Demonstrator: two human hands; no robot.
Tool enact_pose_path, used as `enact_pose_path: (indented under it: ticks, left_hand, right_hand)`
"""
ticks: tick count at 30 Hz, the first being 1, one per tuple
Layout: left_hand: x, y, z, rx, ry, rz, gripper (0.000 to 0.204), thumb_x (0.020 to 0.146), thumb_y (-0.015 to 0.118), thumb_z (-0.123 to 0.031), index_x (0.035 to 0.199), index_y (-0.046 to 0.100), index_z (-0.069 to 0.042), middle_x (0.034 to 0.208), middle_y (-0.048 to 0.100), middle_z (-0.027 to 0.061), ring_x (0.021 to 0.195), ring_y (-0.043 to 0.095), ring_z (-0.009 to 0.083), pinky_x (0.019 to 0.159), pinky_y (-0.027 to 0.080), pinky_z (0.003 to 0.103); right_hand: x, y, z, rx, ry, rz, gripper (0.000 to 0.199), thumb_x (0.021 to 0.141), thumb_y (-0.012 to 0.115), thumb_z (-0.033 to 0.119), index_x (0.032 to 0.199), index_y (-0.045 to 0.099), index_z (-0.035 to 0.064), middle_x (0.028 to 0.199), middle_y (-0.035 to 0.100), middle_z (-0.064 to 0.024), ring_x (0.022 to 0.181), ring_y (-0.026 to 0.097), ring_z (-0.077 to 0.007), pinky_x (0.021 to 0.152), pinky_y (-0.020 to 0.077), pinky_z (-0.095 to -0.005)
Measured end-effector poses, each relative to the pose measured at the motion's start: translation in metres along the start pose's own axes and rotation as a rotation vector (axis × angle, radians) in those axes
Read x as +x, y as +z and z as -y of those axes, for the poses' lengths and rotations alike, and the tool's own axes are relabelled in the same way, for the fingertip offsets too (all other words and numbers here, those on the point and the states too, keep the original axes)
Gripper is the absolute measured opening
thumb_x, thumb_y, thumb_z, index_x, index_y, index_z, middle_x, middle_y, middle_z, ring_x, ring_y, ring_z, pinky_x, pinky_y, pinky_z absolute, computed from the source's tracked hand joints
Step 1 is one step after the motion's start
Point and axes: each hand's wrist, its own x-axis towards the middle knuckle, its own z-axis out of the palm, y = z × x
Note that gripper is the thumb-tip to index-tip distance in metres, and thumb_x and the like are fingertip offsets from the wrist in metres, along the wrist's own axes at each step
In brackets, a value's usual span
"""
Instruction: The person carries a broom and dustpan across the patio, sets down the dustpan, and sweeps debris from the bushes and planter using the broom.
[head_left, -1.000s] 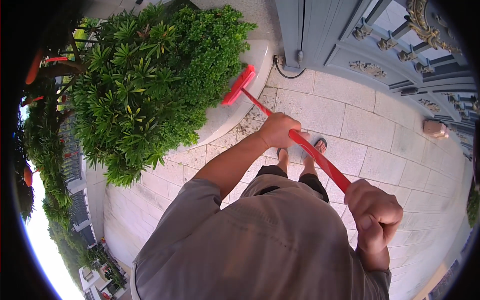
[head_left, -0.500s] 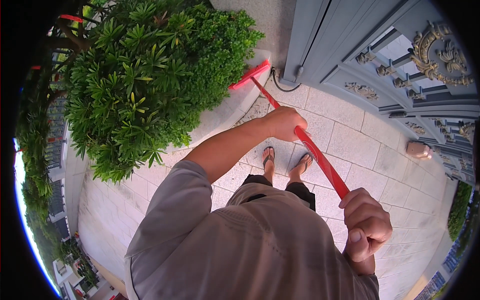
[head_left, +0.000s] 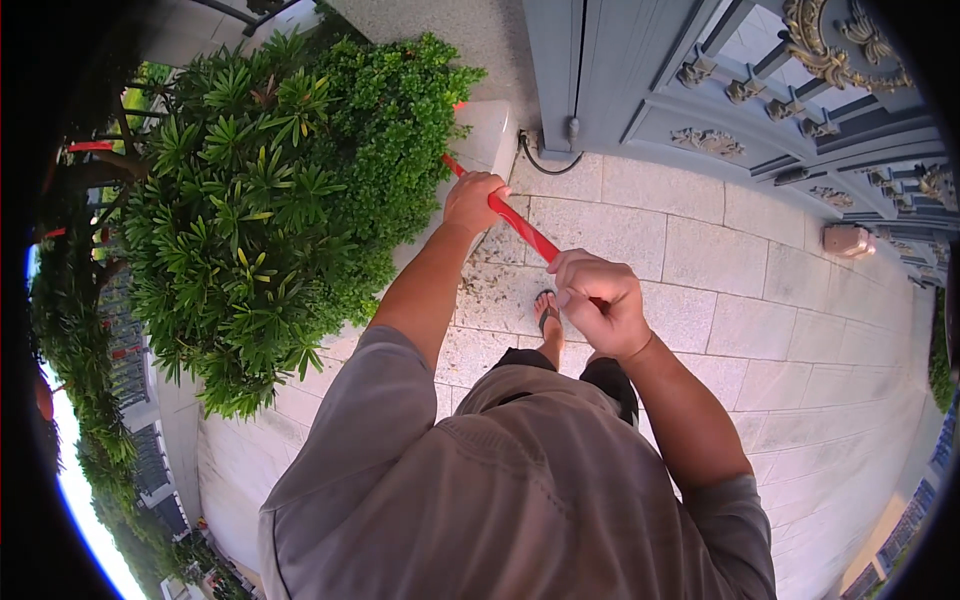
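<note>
**Two-handed hold, outdoors by day**

Largest first: pale, rectangular-slab stone paving (head_left: 620, 240), running wide to the right. On the left, a dense, green, broad- and small-leaved shrub mass (head_left: 250, 220). Top right, a blue-grey panelled gate (head_left: 640, 130) with gold-toned ornament. Between shrub and gate, a smooth, pale stone ledge (head_left: 487, 135).

Long, slim, smooth-looking red pole (head_left: 525, 229) slants from ahead of the torso toward the shrub's edge; its far end is lost in foliage. A small bright-red patch (head_left: 460, 104) shows beyond; join not visible.

Hands well apart from the gate, both clamped on the pole: left hand (head_left: 474, 203) farther out, right hand (head_left: 605, 300) nearer the body, bare pole between.

Handling, my judgement: light, stiff, not fragile; perhaps slippery if damp. Best held at two spaced points, as now.

Smallest: dark, scattered specks of debris (head_left: 490, 285) on the slabs.
</note>
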Motion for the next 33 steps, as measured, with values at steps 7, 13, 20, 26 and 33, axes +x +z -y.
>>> enact_pose_path:
  ticks: [7, 13, 20, 26, 33]
  left_hand:
    - [0.012, 0.011, -0.075, -0.084, 0.073, 0.037, 0.019, 0.087, 0.075, -0.028, 0.085, 0.072, -0.01, 0.084, 0.07, 0.0083, 0.086, 0.063, 0.0319, 0.085, 0.048, 0.044]
    - [-0.024, -0.005, -0.13, 0.021, 0.043, 0.322, 0.026, 0.093, 0.067, -0.037, 0.089, 0.072, -0.012, 0.094, 0.071, 0.0067, 0.103, 0.064, 0.028, 0.09, 0.049, 0.043]
    - [-0.008, 0.01, -0.002, -0.022, -0.24, 0.17, 0.022, 0.091, 0.07, -0.031, 0.09, 0.072, -0.009, 0.096, 0.066, 0.01, 0.108, 0.059, 0.0303, 0.094, 0.047, 0.042]
    - [-0.01, 0.015, -0.08, -0.032, -0.124, 0.087, 0.021, 0.09, 0.07, -0.033, 0.087, 0.071, -0.012, 0.089, 0.068, 0.0048, 0.098, 0.064, 0.0273, 0.086, 0.051, 0.042]
    - [-0.031, 0.04, -0.166, 0.053, -0.072, 0.283, 0.007, 0.089, 0.068, -0.022, 0.091, 0.072, -0.016, 0.098, 0.069, 0.0009, 0.105, 0.062, 0.0217, 0.092, 0.047, 0.043]
  right_hand:
    - [-0.03, -0.026, 0.056, -0.034, -0.014, -0.259, 0.019, 0.079, 0.054, -0.005, 0.062, 0.047, -0.0017, 0.064, 0.053, -0.0089, 0.063, 0.054, -0.0258, 0.067, 0.0486, -0.0414]
    - [-0.073, -0.029, 0.109, 0.054, 0.044, -0.296, 0.026, 0.083, 0.058, 0.006, 0.06, 0.045, 0.0048, 0.056, 0.049, -0.0052, 0.054, 0.047, -0.0214, 0.067, 0.0467, -0.0449]
    - [-0.016, 0.0, -0.015, -0.007, 0.017, -0.144, 0.021, 0.082, 0.054, -0.007, 0.063, 0.048, -0.0003, 0.064, 0.052, -0.0077, 0.063, 0.053, -0.0231, 0.082, 0.0519, -0.0418]
    - [-0.038, -0.024, 0.056, 0.026, 0.019, -0.252, 0.022, 0.082, 0.052, -0.002, 0.062, 0.044, 0.0004, 0.062, 0.051, -0.0091, 0.06, 0.048, -0.0233, 0.073, 0.0486, -0.0448]
    - [-0.11, -0.063, 0.106, 0.034, 0.074, -0.339, 0.028, 0.086, 0.054, 0.012, 0.062, 0.042, 0.0077, 0.055, 0.047, -0.005, 0.053, 0.043, -0.0192, 0.071, 0.0447, -0.0447]
